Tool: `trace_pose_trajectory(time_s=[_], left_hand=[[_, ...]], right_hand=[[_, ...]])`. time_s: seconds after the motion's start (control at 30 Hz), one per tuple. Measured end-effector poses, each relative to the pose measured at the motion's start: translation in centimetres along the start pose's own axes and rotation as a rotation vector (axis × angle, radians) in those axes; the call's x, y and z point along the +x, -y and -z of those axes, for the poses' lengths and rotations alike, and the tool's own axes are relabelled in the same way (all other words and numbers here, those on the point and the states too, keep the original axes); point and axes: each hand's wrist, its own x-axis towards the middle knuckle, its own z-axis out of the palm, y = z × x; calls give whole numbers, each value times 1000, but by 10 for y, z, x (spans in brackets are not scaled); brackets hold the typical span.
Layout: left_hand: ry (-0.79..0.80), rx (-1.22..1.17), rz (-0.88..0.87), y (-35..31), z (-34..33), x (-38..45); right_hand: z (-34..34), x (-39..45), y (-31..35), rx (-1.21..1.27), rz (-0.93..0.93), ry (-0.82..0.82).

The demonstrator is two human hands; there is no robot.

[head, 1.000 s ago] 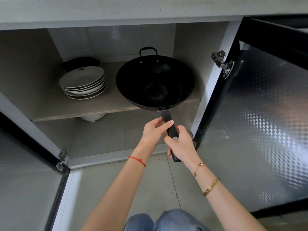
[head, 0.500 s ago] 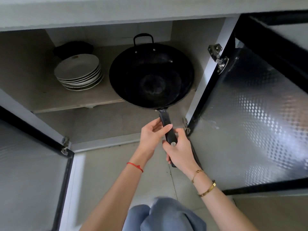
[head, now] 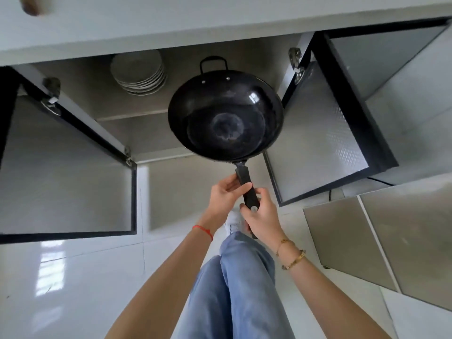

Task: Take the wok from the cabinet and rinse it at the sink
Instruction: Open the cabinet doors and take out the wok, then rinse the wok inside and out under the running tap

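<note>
- A person's left hand (head: 226, 193) and right hand (head: 263, 216), fingers curled, grip the long handle of a black wok (head: 226, 116).
- The wok hangs in front of the open cabinet (head: 137, 104), above the floor.
- Stacked plates (head: 139, 72) sit on the shelf inside.

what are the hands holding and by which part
Both hands hold the black wok by its long handle: left hand nearer the bowl, right hand at the end.
</note>
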Motion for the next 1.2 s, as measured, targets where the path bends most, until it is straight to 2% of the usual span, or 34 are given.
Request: trace_pose_trajectory(time_s=[0.43,0.87,1.2], left_hand=[[-37,-10,53,-73,-22,-199],[-122,-66,-21,-134,-30,-279],[-248,-151,-155,-167,-45,-299]], right_hand=[[27,-192,63,-11,-4,14],[46,-258,123,-46,148,91],[73,-260,164,-55,238,279]])
